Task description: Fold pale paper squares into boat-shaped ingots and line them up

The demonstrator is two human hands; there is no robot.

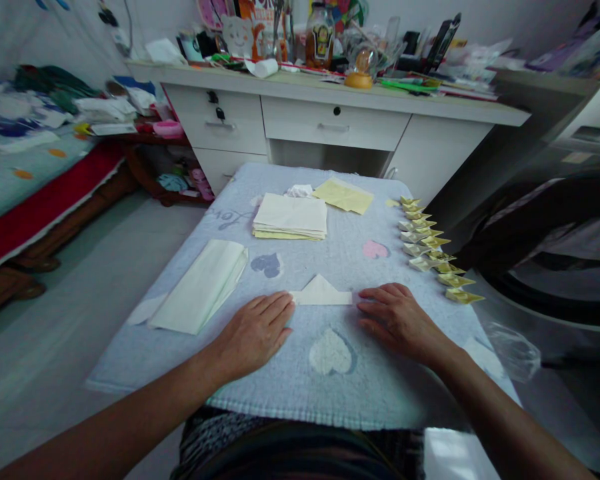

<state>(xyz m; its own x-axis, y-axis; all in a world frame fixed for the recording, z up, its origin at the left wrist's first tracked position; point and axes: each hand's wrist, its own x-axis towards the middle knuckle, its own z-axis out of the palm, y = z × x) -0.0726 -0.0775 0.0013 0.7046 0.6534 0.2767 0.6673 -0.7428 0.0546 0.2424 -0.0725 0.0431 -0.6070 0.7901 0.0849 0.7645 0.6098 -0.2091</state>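
Observation:
A folded piece of white paper, with a triangular peak above a flat strip, lies on the cloth-covered table. The fingertips of my left hand touch its left end; the fingers lie flat and stretched out. Just off its right end, my right hand rests palm down on the cloth with fingers apart, holding nothing. Beyond the folded paper sits a stack of paper sheets. To the left lies a larger pale folded sheet.
Several small folded paper boats line the table's right edge. A yellow sheet and crumpled white paper lie at the back. Behind stands a cluttered desk. A bed is at left, a washing machine at right.

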